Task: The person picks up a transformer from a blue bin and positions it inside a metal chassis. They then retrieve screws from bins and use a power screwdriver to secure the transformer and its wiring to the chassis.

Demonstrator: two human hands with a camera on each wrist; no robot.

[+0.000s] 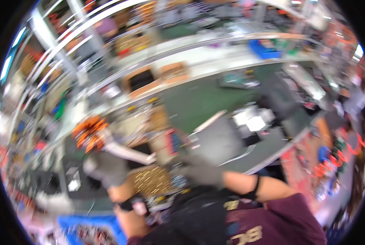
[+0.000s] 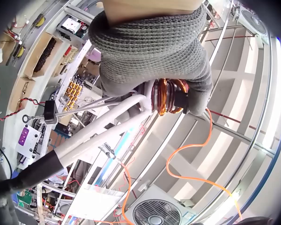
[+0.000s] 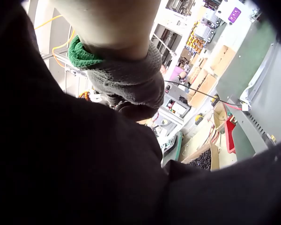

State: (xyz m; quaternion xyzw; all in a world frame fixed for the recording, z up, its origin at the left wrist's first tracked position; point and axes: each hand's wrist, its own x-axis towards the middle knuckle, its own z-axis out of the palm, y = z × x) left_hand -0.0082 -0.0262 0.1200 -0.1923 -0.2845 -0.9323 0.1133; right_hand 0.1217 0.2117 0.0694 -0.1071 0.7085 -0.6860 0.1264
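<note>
Over the green-topped workbench, the grey-gloved left hand was clamped round an orange copper-wire coil; the grey-gloved right hand, near small brass-coloured parts, was too blurred to tell.

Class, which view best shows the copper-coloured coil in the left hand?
The left wrist view: the coil is close, its windings distinct. The head view blurs it; the right wrist view has only an orange patch, possibly it.

Head camera looks down; wrist cameras face hands.
</note>
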